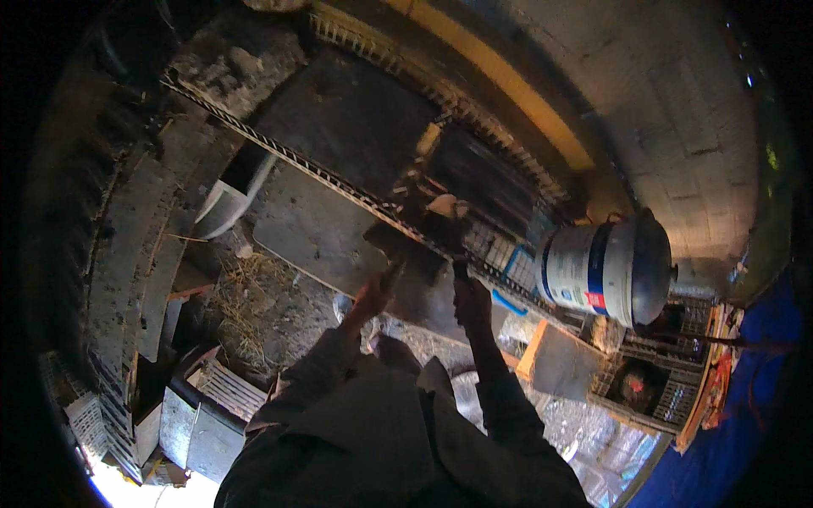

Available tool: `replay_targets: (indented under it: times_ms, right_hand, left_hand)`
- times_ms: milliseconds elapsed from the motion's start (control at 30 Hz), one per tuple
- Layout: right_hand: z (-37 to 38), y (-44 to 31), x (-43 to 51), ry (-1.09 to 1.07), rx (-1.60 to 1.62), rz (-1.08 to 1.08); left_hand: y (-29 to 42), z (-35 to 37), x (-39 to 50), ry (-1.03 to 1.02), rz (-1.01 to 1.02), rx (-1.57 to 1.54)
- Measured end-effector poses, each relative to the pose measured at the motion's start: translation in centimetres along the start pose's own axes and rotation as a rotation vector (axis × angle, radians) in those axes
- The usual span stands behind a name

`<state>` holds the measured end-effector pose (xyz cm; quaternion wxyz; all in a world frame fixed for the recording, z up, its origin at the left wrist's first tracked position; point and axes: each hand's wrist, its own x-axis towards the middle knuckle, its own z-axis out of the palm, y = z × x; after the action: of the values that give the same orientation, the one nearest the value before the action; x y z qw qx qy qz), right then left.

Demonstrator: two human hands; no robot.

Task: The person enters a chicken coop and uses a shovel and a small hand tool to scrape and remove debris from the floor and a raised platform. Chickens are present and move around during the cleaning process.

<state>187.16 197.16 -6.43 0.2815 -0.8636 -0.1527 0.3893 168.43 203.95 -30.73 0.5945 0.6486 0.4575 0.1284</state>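
Before me, my left hand point(371, 298) reaches out over a grey board, its fingers at the near edge of a dark flat shape point(413, 257). Dim light hides whether that shape is a pan or a shadow, and whether my fingers grip it. My right hand point(471, 303) is closed around a dark handle point(460, 270), whose far end is lost in shadow by the slatted rail point(317, 171). Just beyond the rail lies a pale lump point(444, 204) among small debris. The grey board point(311, 216) extends under the rail.
A lidded white bucket with a dark blue band point(581, 270) lies to the right. Below it, a slatted crate point(667, 400) holds a bird with a red comb point(635, 384). Straw point(248, 311) covers ground at left, near a cut-open pale container point(228, 206). A block wall point(673, 114) rises beyond.
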Motion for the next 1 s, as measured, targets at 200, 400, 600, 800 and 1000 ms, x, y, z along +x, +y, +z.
replay_targets:
  times_ms: [200, 400, 600, 800, 1000]
  right_hand:
    - [0.8, 3.4, 2.9, 0.112, -0.03, -0.224]
    - [1.1, 2.3, 1.9, 0.195, 0.134, -0.323]
    - [-0.6, 5.2, 2.3, 0.042, 0.47, -0.068]
    - [4.7, 3.8, 5.1, 0.102, 0.234, -0.32]
    - [10.4, 2.6, 5.4, 0.242, 0.198, -0.581]
  left_hand:
    - [4.8, -1.9, -1.3, -0.099, -0.047, -0.013]
    - [1.8, -2.2, -0.1, -0.094, -0.072, 0.104]
    - [10.0, -5.2, -2.6, -0.124, -0.075, -0.063]
    - [4.0, -3.3, -1.2, -0.073, -0.108, 0.017]
    - [3.5, -2.9, -0.6, -0.034, -0.007, 0.048]
